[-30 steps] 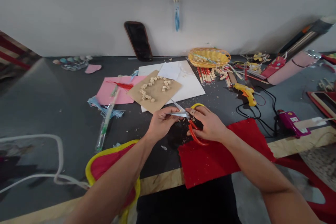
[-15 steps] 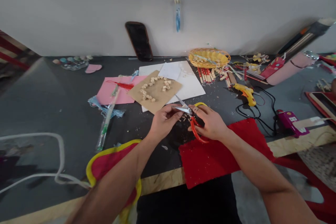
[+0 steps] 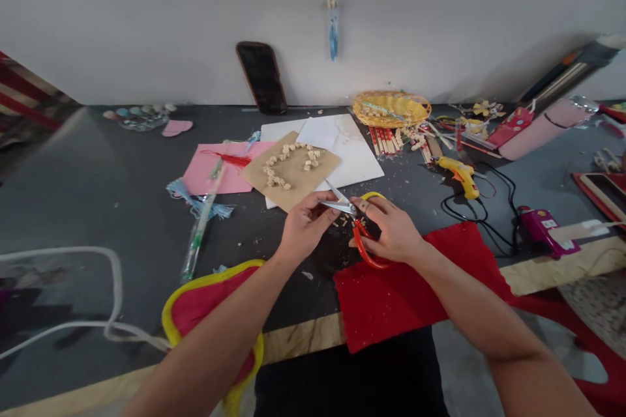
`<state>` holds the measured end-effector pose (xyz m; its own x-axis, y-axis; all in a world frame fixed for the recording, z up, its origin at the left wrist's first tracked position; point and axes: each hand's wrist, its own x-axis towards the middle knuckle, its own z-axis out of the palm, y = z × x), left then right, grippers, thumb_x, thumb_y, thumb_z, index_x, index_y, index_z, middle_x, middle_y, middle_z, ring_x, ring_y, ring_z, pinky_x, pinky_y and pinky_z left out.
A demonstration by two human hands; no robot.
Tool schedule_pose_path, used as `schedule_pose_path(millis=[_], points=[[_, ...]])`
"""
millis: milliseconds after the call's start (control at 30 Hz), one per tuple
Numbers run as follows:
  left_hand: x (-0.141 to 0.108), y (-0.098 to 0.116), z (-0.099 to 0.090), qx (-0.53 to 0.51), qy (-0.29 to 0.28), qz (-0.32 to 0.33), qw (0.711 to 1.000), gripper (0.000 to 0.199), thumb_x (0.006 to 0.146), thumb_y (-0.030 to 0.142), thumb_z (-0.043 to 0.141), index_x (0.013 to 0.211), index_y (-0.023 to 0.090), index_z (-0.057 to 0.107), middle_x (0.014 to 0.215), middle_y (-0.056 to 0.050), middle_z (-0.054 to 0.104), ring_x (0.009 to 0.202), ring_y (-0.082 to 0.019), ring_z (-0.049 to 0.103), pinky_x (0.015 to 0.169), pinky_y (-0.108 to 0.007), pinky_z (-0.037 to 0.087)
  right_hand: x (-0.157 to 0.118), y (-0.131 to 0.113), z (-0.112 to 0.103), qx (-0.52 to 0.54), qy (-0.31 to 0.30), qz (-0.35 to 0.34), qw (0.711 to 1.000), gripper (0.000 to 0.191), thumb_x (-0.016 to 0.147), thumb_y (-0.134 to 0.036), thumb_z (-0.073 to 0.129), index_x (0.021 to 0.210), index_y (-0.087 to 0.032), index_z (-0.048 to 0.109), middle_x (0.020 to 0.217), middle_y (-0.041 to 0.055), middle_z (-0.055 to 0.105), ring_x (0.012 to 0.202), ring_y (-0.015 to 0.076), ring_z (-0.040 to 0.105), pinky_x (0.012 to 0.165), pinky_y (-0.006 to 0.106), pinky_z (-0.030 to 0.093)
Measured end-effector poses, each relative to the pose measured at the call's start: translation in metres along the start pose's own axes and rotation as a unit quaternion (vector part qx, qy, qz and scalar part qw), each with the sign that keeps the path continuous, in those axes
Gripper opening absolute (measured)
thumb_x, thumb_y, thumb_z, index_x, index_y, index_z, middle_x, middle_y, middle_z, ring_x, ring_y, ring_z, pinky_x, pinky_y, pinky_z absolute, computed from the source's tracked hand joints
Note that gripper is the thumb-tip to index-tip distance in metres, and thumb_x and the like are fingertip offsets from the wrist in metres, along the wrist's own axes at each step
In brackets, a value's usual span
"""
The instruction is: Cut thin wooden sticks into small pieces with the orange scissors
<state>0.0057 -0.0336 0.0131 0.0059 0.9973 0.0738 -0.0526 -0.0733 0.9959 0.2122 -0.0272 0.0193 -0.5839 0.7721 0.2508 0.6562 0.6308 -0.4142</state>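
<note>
My right hand (image 3: 391, 231) is closed round the red and yellow handles of a pair of scissors (image 3: 362, 244), whose metal blades are apart and point left. My left hand (image 3: 306, 225) is pinched at the blades, its fingers pressed on something too small to make out. Small cut pieces (image 3: 345, 220) lie on the dark table below the scissors. Just beyond the hands, a curved row of beige clusters (image 3: 276, 172) lies on a brown square sheet (image 3: 298, 189), which overlaps white sheets (image 3: 359, 156).
A red cloth (image 3: 401, 293) lies at the front edge. Glue gun (image 3: 460, 176) with cable, purple box (image 3: 548, 231), yellow basket (image 3: 391, 109) and pink bottle (image 3: 548, 127) stand right. Pink paper (image 3: 205, 166), blue tassels (image 3: 198, 202) and a phone (image 3: 261, 78) are left.
The whole view has shifted slightly. Both hands keep nearly the same pose, and the scissor blades remain apart between them.
</note>
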Motion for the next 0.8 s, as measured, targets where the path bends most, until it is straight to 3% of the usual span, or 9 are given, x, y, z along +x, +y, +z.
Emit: schedule_pose_path(millis=[300, 467, 633, 733, 800], points=[[0.0, 0.001, 0.001, 0.018, -0.002, -0.007, 1.0, 0.033, 0.073, 0.031, 0.072, 0.101, 0.016, 0.062, 0.094, -0.006, 0.067, 0.077, -0.014, 0.061, 0.072, -0.026, 0.049, 0.0, 0.007, -0.004, 0.012, 0.028, 0.028, 0.999, 0.073, 0.082, -0.06, 0.059, 0.141, -0.021, 0.042, 0.125, 0.0126, 0.058, 0.116, 0.0289, 0.055, 0.095, 0.044, 0.051], [0.0, 0.003, 0.001, 0.008, 0.034, 0.007, 0.999, 0.035, 0.07, 0.015, 0.064, 0.104, 0.018, 0.057, 0.105, -0.006, 0.062, 0.072, -0.01, 0.056, 0.066, -0.024, 0.047, 0.001, 0.016, -0.004, 0.058, 0.071, 0.053, 0.994, 0.07, 0.084, -0.057, 0.058, 0.14, -0.019, 0.041, 0.118, 0.0136, 0.059, 0.102, 0.0262, 0.06, 0.083, 0.04, 0.055], [-0.004, 0.004, 0.0, -0.003, 0.031, -0.014, 0.999, 0.044, 0.063, 0.006, 0.057, 0.105, 0.018, 0.056, 0.083, -0.001, 0.06, 0.071, -0.012, 0.056, 0.057, -0.022, 0.041, 0.001, 0.019, -0.001, 0.059, 0.08, 0.057, 0.993, 0.069, 0.082, -0.054, 0.061, 0.137, -0.015, 0.046, 0.114, 0.0132, 0.06, 0.1, 0.0255, 0.06, 0.081, 0.039, 0.055], [-0.005, 0.021, 0.008, -0.03, 0.049, -0.003, 0.998, 0.039, 0.066, 0.007, 0.06, 0.103, 0.019, 0.057, 0.093, -0.003, 0.061, 0.073, -0.011, 0.055, 0.059, -0.023, 0.042, 0.001, 0.02, -0.002, 0.058, 0.085, 0.056, 0.993, 0.068, 0.081, -0.05, 0.064, 0.137, -0.015, 0.046, 0.113, 0.0127, 0.059, 0.1, 0.0252, 0.06, 0.081, 0.038, 0.054], [-0.009, 0.045, 0.017, -0.06, 0.056, 0.007, 0.997, 0.03, 0.071, 0.011, 0.062, 0.099, 0.02, 0.058, 0.105, -0.004, 0.061, 0.076, -0.011, 0.055, 0.061, -0.024, 0.045, 0.001, 0.02, -0.003, 0.058, 0.079, 0.054, 0.994, 0.067, 0.082, -0.047, 0.064, 0.138, -0.017, 0.044, 0.113, 0.0118, 0.06, 0.098, 0.0248, 0.06, 0.08, 0.038, 0.054]])
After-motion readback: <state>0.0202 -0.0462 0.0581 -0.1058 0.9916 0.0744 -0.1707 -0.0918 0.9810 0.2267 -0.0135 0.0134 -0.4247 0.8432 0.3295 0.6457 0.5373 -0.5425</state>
